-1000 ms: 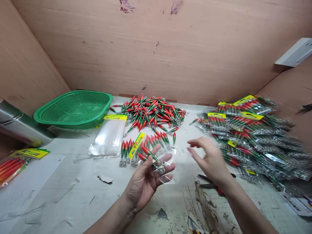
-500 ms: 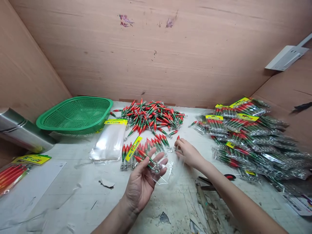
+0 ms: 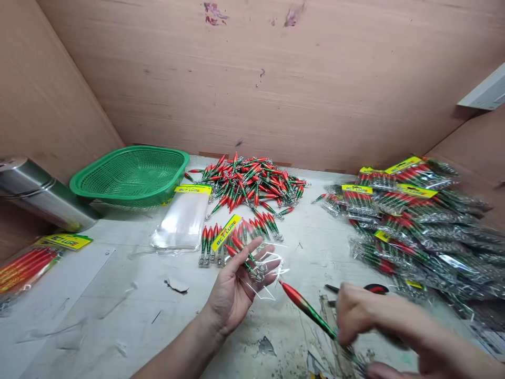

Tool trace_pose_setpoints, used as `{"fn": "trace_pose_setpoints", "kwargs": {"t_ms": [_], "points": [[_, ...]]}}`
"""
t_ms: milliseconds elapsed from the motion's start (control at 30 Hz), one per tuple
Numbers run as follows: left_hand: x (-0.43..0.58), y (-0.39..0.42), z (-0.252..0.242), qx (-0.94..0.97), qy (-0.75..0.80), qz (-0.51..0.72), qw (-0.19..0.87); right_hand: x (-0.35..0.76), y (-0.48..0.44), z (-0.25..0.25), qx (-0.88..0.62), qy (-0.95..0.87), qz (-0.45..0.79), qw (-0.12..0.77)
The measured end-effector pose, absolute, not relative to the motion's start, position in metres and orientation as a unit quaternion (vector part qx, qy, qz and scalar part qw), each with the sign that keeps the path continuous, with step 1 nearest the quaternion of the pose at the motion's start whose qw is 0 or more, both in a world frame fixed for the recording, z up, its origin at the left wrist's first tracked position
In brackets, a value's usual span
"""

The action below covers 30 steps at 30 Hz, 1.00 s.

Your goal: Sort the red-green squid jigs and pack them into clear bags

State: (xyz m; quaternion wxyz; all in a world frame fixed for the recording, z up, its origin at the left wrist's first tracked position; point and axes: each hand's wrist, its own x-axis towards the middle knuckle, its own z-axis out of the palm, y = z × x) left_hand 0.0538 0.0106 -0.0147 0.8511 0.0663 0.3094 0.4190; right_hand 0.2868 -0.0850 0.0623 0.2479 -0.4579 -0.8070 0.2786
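- Far out to the left of the left hand, a filled packet with a yellow header lies on the table. A steel flask lies on its side just beyond that packet.
- Beyond the left hand and off to its left, a green basket sits close to the wooden wall.
- Between the basket and the left hand's fingertips lies a stack of empty bags, with a yellow header at its far end.
- Just past those fingertips, a row of lures lies side by side with a yellow card across it. Farther out is the loose pile of lures, all red and green.
- The left hand is palm up with its fingers half curled. A clear bag rests across the fingers, loosely gripped, and a few lures show inside it near the fingertips.
- Between the two hands, a single lure slants in the air above the table. Its red tip is just beside the clear bag's lower edge; whether they touch I cannot tell.
- The right hand is blurred, and its fingers are closed together on the single lure's green tail end.
- Just beyond the right hand's knuckles, red-handled scissors lie flat on the table.
- Beyond the right hand and out to its right spreads a heap of filled packets, glossy, with yellow headers showing here and there.
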Motion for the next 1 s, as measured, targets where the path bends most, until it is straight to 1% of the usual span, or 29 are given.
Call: {"fn": "trace_pose_setpoints", "kwargs": {"t_ms": [33, 67, 100, 167, 267, 367, 433, 667, 867, 1000], "points": [[0.054, 0.01, -0.015, 0.069, 0.307, 0.412, 0.855, 0.279, -0.08, 0.062, -0.447, -0.821, 0.288, 0.205], [0.054, 0.009, -0.015, 0.071, 0.307, 0.406, 0.858, 0.272, -0.074, 0.061, -0.443, -0.827, 0.294, 0.182], [0.054, 0.008, -0.015, 0.074, 0.307, 0.4, 0.86, 0.266, -0.068, 0.059, -0.444, -0.829, 0.289, 0.177], [0.055, 0.006, -0.015, 0.082, 0.308, 0.392, 0.863, 0.256, -0.058, 0.053, -0.457, -0.831, 0.24, 0.208], [0.056, 0.003, -0.015, 0.096, 0.303, 0.385, 0.867, 0.243, -0.051, 0.04, -0.457, -0.843, 0.13, 0.251], [0.057, 0.002, -0.016, 0.103, 0.294, 0.381, 0.871, 0.231, -0.048, 0.029, -0.471, -0.837, 0.009, 0.278], [0.057, 0.003, -0.016, 0.102, 0.292, 0.383, 0.871, 0.225, -0.048, 0.025, -0.481, -0.826, -0.039, 0.291], [0.056, 0.004, -0.013, 0.097, 0.302, 0.398, 0.861, 0.22, -0.054, 0.024, -0.486, -0.807, -0.063, 0.329], [0.057, 0.001, -0.013, 0.091, 0.291, 0.396, 0.866, 0.216, -0.057, 0.018, -0.501, -0.8, -0.111, 0.312], [0.058, -0.002, -0.016, 0.1, 0.286, 0.387, 0.871, 0.204, -0.059, 0.011, -0.513, -0.772, -0.098, 0.362]]}}
